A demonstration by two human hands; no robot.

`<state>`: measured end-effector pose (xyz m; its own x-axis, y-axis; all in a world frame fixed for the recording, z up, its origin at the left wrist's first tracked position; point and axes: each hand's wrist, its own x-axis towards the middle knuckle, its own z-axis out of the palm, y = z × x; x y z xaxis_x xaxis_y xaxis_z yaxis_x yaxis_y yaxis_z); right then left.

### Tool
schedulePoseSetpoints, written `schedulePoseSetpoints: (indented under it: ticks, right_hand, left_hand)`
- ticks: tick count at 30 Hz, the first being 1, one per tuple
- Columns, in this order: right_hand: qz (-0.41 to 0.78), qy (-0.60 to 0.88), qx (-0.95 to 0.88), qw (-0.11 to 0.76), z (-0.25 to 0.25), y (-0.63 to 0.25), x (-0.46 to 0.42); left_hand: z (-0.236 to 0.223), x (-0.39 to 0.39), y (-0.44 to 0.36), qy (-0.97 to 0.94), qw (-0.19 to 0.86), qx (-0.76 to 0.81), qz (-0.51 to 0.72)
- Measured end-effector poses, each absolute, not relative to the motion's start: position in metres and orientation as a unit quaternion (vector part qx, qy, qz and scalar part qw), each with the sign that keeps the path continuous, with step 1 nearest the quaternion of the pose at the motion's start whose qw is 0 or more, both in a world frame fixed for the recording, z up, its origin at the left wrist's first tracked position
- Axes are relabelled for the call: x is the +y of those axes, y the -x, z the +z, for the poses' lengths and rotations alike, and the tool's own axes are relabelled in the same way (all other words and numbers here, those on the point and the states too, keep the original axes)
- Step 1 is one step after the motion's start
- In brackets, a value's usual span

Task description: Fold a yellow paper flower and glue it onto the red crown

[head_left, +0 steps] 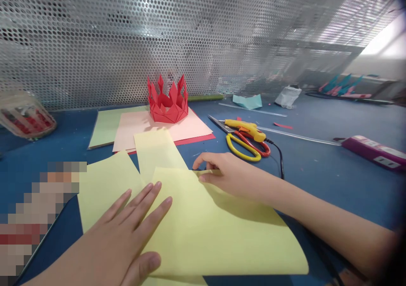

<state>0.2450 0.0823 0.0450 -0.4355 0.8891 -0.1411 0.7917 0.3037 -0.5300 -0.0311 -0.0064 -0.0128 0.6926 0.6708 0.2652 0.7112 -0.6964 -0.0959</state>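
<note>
A large sheet of pale yellow paper [218,235] lies in front of me, its right side curling up from the table. My left hand [127,231] is spread flat on the yellow paper, fingers apart. At the sheet's far edge, my right hand [218,169] pinches the paper between thumb and fingers. A yellow paper strip [158,150] extends from beneath the sheet toward the back. Another yellow piece [108,184] lies to the left, partly behind my left hand.
Behind stands a red paper crown [168,104] on pink paper [130,129]. Scissors [244,148] and a yellow glue gun [247,127] lie right of it. A purple packet [374,150] is far right, a jar [27,116] far left. A perforated metal panel [95,45] rises behind.
</note>
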Motion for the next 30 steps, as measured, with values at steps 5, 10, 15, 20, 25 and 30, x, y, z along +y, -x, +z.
schedulePoseSetpoints:
  ticks: [5,10,15,20,25,30]
  right_hand:
    - [0.274,0.532,-0.795,0.097,0.043,-0.245,0.084]
    - [0.265,0.542,-0.789,0.117,0.038,-0.246,0.087]
    - [0.266,0.556,-0.777,0.124,0.039,-0.244,0.089]
    - [0.273,0.569,-0.765,0.128,0.042,-0.243,0.089]
    - [0.297,0.565,-0.758,0.129,0.043,-0.246,0.091]
    - [0.307,0.57,-0.753,0.12,0.042,-0.247,0.093]
  left_hand:
    - [-0.009,-0.001,0.036,0.927,0.092,-0.351,-0.094]
    - [-0.013,-0.006,0.03,0.914,0.118,-0.373,-0.109]
    - [-0.012,-0.004,0.032,0.923,0.145,-0.341,-0.104]
    - [-0.011,-0.002,0.035,0.924,0.15,-0.342,-0.086]
    - [-0.011,-0.005,0.031,0.923,0.151,-0.343,-0.085]
    - [-0.013,-0.008,0.025,0.904,0.129,-0.392,-0.11]
